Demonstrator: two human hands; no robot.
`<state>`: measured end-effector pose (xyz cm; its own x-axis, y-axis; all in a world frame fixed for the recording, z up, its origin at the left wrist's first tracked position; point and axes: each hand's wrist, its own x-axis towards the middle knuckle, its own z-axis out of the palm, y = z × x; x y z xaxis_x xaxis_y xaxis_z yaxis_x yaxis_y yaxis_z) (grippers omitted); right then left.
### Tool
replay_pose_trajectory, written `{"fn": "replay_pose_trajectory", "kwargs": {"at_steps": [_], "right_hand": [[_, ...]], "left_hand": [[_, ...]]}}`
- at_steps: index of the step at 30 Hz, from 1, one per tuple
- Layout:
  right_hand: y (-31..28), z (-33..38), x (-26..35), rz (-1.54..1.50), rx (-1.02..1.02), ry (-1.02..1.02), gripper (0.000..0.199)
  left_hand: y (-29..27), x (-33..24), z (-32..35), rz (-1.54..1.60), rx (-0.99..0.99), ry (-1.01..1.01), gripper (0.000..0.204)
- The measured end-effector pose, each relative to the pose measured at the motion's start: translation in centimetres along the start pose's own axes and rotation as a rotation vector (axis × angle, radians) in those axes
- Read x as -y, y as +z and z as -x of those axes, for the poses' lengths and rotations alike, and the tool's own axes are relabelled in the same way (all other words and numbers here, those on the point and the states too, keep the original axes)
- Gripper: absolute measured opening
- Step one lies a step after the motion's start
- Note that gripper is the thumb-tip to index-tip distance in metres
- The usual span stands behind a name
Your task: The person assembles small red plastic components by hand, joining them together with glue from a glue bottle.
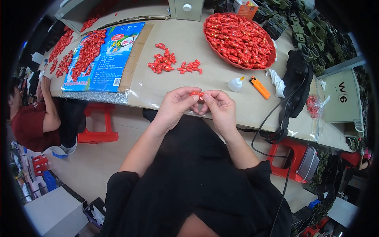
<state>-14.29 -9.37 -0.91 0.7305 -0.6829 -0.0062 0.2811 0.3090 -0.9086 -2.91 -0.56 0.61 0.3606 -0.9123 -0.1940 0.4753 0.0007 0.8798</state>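
Both hands meet just over the table's near edge, pinching a small red piece (201, 96) between them. My left hand (176, 104) grips it from the left with thumb and fingertips. From the right, my right hand (222, 110) closes thumb and fingers on it. Fingertips hide part of its shape. Beyond the hands lie two small piles of similar red pieces, a larger pile (162, 62) and a smaller pile (190, 67). A white squeeze bottle (235, 84) with a yellow tip stands right of my hands, beside an orange lighter-shaped object (260, 87).
A red tray (206, 36) heaped with red pieces sits at the far right. Crumpled tissue (277, 83), a black strap bag (295, 75) and a cable (258, 138) lie right. At left, a person (33, 120) sits near a blue printed sheet (112, 81) bearing more pieces.
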Motion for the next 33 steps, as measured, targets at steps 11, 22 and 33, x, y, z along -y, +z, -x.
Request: {"fn": "replay_pose_trajectory", "kwargs": {"at_steps": [11, 22, 33], "right_hand": [[-2.4, 1.5, 2.9, 0.238, -0.224, -0.239, 0.014], [-5.5, 0.1, 3.5, 0.523, -0.417, -0.350, 0.023], [-4.7, -2.0, 3.3, 0.817, -0.180, -0.277, 0.033]], "left_hand": [[2.2, 0.6, -2.8, -0.628, -0.148, 0.440, 0.021], [0.6, -0.3, -4.9, -1.287, -0.262, 0.809, 0.024], [-5.2, -3.7, -3.0, -1.777, -0.465, 0.717, 0.020]]}}
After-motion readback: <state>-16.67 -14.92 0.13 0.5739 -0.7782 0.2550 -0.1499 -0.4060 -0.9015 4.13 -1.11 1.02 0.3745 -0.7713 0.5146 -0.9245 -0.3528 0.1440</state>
